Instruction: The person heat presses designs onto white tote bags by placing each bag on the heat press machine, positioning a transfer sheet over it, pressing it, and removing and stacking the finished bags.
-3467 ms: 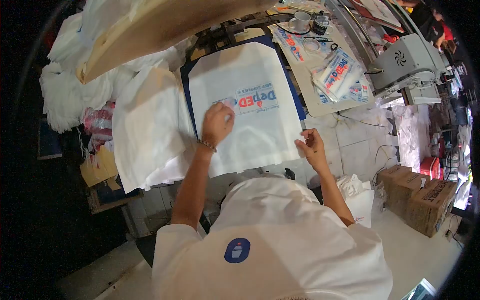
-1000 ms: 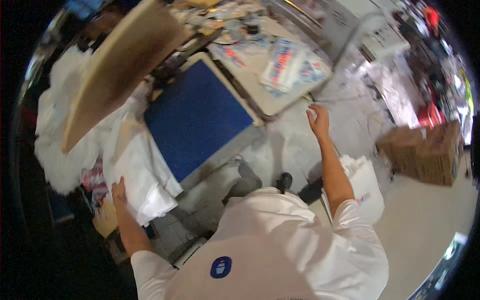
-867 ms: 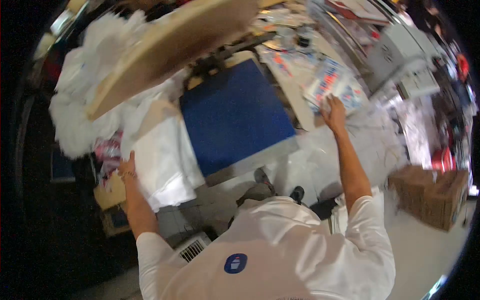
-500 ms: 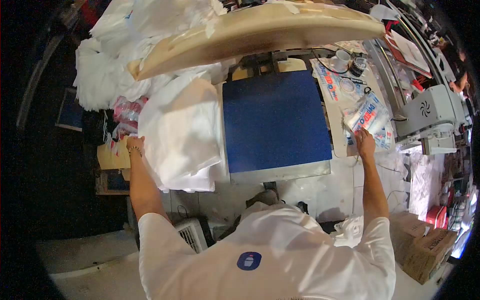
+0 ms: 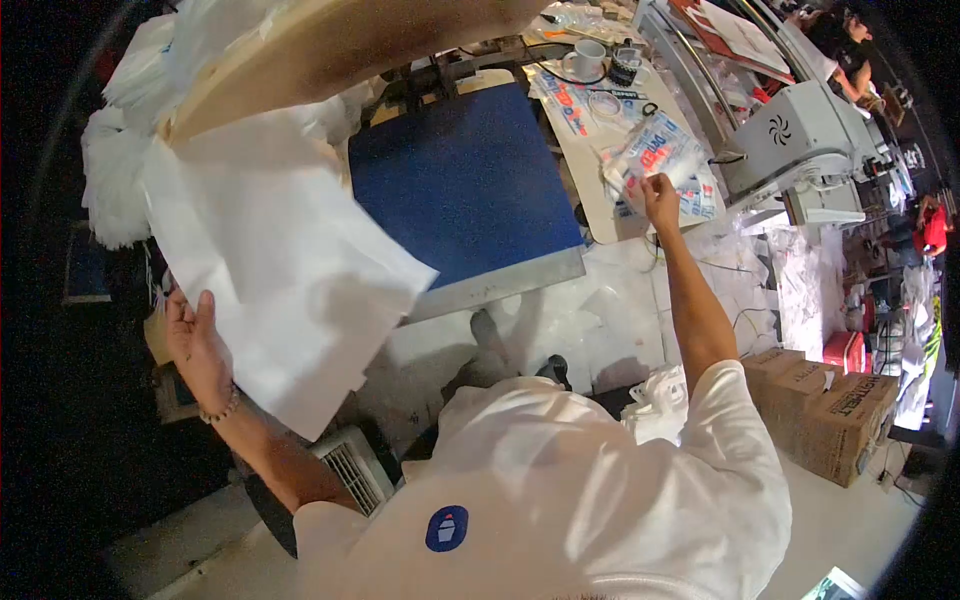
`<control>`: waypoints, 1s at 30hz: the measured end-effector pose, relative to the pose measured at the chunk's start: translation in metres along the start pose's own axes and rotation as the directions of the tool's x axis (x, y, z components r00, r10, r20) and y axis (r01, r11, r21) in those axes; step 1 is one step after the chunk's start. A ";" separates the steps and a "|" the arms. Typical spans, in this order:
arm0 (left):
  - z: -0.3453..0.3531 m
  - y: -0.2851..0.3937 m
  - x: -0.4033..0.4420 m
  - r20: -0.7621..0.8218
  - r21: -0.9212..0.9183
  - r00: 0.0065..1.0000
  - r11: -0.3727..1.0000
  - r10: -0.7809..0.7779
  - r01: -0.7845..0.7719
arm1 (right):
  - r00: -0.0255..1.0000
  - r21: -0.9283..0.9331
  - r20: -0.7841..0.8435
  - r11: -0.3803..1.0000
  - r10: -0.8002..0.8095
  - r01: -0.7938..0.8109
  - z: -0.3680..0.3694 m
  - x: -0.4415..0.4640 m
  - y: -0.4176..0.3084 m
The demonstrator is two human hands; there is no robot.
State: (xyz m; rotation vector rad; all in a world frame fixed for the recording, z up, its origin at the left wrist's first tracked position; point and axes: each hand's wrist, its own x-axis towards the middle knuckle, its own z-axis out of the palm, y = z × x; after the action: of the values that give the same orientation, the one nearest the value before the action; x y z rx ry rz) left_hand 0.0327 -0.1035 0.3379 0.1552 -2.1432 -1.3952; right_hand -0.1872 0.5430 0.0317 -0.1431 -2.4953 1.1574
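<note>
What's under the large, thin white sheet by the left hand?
The sheet, held at its edge by the left hand, overlaps the near left corner of the flat blue rectangular pad, most of which shows. Anything else beneath is covered.

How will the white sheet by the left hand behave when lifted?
Likely floppy: the white sheet bows and ripples. Probably light, as it looks thin. Its free corner, overlapping the blue pad in view, may sag.

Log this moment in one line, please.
left hand: holding white sheet by its edge | right hand: touching printed films | blue pad: between the hands
</note>
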 end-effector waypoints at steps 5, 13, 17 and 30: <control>0.023 -0.041 -0.023 -0.080 -0.321 0.961 0.919 -0.267 0.229 | 0.994 0.032 -0.101 0.999 0.027 -0.024 -0.008 0.001 -0.025; 0.072 -0.050 -0.025 -0.050 -0.527 0.923 0.795 -0.382 0.301 | 0.982 0.167 -0.187 0.986 0.020 0.012 -0.027 0.003 -0.026; 0.151 -0.147 -0.016 -0.021 -0.307 0.992 0.945 -0.128 0.116 | 0.973 0.166 -0.215 0.978 -0.089 0.126 -0.031 -0.004 -0.059; 0.250 -0.183 0.019 -0.217 0.344 0.926 0.863 -0.310 0.370 | 0.930 0.158 -0.099 0.917 -0.355 0.367 -0.020 -0.003 -0.172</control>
State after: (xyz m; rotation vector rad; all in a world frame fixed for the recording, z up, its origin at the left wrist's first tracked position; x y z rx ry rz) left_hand -0.1504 0.0073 0.1135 0.8049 -2.3061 -1.0796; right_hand -0.1653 0.4437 0.1717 0.3101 -2.2222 1.1789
